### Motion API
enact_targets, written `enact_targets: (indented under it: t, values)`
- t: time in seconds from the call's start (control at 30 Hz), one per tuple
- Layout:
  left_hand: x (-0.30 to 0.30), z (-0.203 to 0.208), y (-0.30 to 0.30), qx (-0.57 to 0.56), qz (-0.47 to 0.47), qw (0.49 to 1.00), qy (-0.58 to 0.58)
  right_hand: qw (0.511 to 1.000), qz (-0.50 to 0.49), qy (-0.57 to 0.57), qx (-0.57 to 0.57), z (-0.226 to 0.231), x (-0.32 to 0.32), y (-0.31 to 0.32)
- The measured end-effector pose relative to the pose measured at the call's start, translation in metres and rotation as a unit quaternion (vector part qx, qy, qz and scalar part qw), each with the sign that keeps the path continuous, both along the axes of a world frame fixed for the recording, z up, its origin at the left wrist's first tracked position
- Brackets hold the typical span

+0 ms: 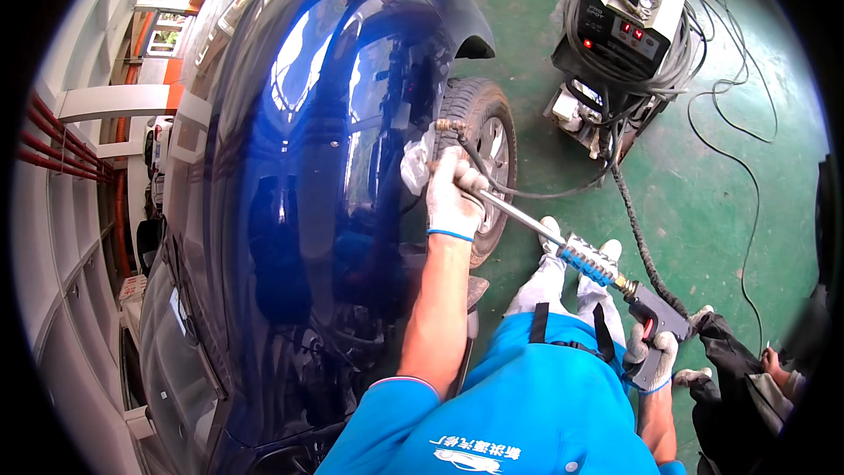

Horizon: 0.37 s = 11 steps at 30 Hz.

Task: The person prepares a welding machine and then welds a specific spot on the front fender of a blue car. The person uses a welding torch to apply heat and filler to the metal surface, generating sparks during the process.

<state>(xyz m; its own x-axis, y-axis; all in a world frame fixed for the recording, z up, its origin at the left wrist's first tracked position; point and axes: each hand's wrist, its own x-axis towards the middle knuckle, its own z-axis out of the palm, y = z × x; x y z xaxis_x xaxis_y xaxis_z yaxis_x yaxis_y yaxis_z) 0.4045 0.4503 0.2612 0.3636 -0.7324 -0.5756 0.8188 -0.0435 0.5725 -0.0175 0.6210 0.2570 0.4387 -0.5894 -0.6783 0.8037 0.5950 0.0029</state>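
Observation:
My left hand (456, 192), in a white work glove with a blue cuff, is closed round the front end of a steel rod (517, 215) beside the blue car's wheel. That rod belongs to a dent-puller gun with a ribbed blue-and-silver slide hammer (589, 259). At its rear, my gloved right hand (651, 354) wraps the dark pistol grip (655, 320), near a red trigger. The rod's tip is hidden in the left glove. Just above that glove sits a brass-coloured cable fitting (450, 125), with crumpled clear plastic (418, 164) next to it.
The blue car (308, 167) fills the left side, its tyre (482, 110) close to my left hand. A wheeled welding machine (626, 31) with coiled cables stands at the far right. A thick sleeved cable (640, 233) runs to the gun. Another person's dark-clothed legs (730, 369) are at the right.

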Motion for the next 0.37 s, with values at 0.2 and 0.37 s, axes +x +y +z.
enact_targets:
  t: [0.2, 0.37]
  values:
    - [-0.003, 0.055, 0.023, 0.024, -0.357, 0.293, -0.887, 0.984, -0.067, -0.161, 0.046, -0.023, -0.029, 0.046]
    - [0.063, 0.083, 0.049, 0.035, -0.545, -0.054, -0.836, 0.963, -0.131, -0.229, 0.054, -0.062, -0.022, 0.061]
